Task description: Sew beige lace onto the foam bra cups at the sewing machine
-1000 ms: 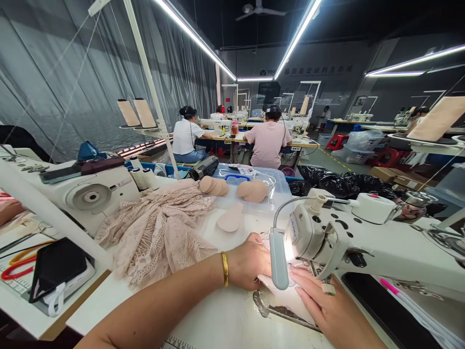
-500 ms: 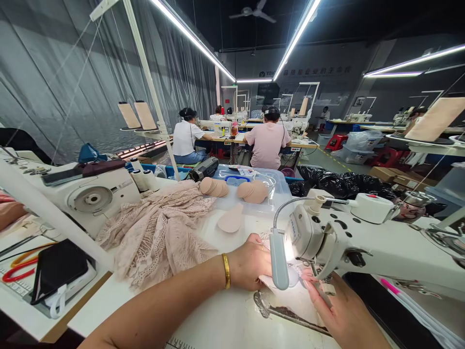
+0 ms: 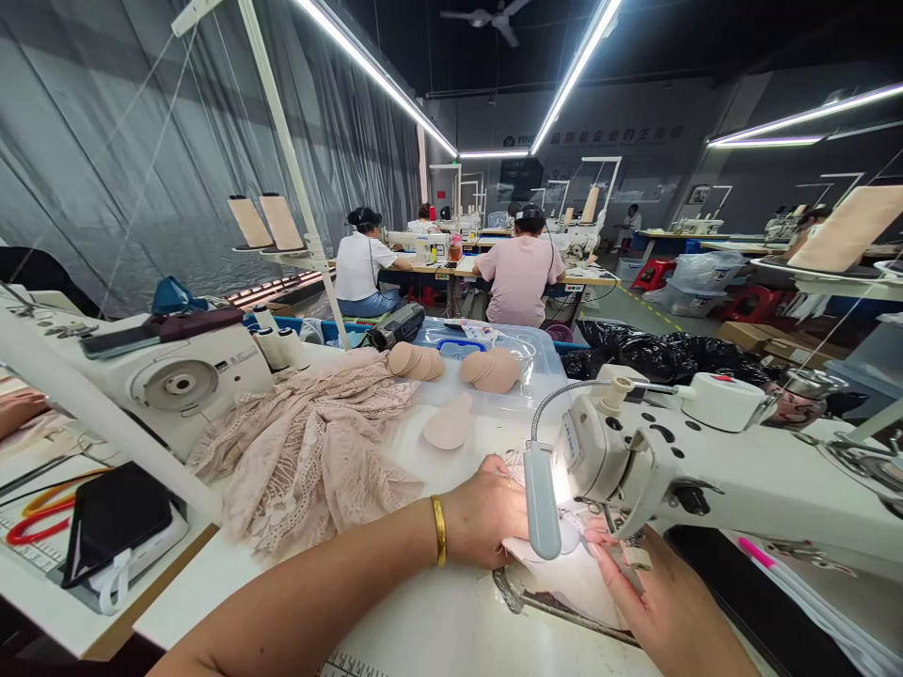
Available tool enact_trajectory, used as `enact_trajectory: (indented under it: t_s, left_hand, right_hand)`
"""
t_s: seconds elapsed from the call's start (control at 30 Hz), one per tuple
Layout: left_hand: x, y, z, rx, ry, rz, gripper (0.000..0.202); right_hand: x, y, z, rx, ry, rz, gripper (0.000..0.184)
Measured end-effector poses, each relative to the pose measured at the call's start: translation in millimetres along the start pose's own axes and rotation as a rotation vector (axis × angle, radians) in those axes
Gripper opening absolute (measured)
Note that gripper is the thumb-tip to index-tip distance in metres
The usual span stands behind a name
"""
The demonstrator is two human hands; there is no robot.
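Fingers of the right hand [image 3: 653, 602] have changed most. A second ago they lay flat and stretched out across the pale fabric piece [image 3: 564, 578]. Now they are drawn back and bunched, thumb and forefinger closed together on the fabric just beside the presser foot [image 3: 608, 527], much as they were half a second ago. A white band [image 3: 639, 558] sits on one finger.

The left hand [image 3: 486, 512], with a gold bangle [image 3: 438, 531] at the wrist, has hardly moved. It rests knuckles-up on the far edge of the same fabric. Its fingertips are hidden behind the gooseneck lamp [image 3: 542, 503], so I cannot tell whether they grip or only press.

The fabric lies on the needle plate under the white sewing machine head [image 3: 635, 451], lit brightly by the lamp, between the two hands.

Just beyond the left hand, a heap of pink lace [image 3: 310, 451] spreads over the table [image 3: 437, 621], with a single foam cup pad [image 3: 448, 423] beside it. Behind these stands a clear plastic bin [image 3: 536, 376] with two stacks of pads [image 3: 416, 362] on it. A second sewing machine [image 3: 176, 381] sits to the left. None of these has shifted.

Farther off, two seated co-workers, one in white [image 3: 361, 268] and one in pink [image 3: 520, 273], keep their backs turned at their own tables.
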State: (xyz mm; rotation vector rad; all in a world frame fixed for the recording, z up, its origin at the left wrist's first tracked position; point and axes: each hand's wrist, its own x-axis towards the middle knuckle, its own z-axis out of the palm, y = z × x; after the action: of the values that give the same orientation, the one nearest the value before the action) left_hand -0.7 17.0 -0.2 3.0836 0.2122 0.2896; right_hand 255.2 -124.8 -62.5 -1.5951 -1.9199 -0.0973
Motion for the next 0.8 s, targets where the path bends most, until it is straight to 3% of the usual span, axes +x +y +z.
enact_trajectory:
  t_s: [0.2,0.33,0.5,0.8]
  left_hand:
    - [-1,1,-1.0,-0.118,0.001,-0.022,0.012]
    - [-2,1,-1.3,-0.119,-0.001,-0.031,0.013]
    - [-3,6,2.4,-0.051,0.021,-0.034,0.006]
    - [-8,16,11.0,0.062,0.047,-0.01,0.009]
  right_hand:
    - [3,0,-9,0.003,-0.035,-0.076,0.022]
    - [2,-2,-12,0.01,-0.016,-0.022,0.025]
    - [2,2,-14,0.0,-0.057,-0.065,0.021]
    - [19,-17,-28,-0.068,0.084,-0.268,0.026]
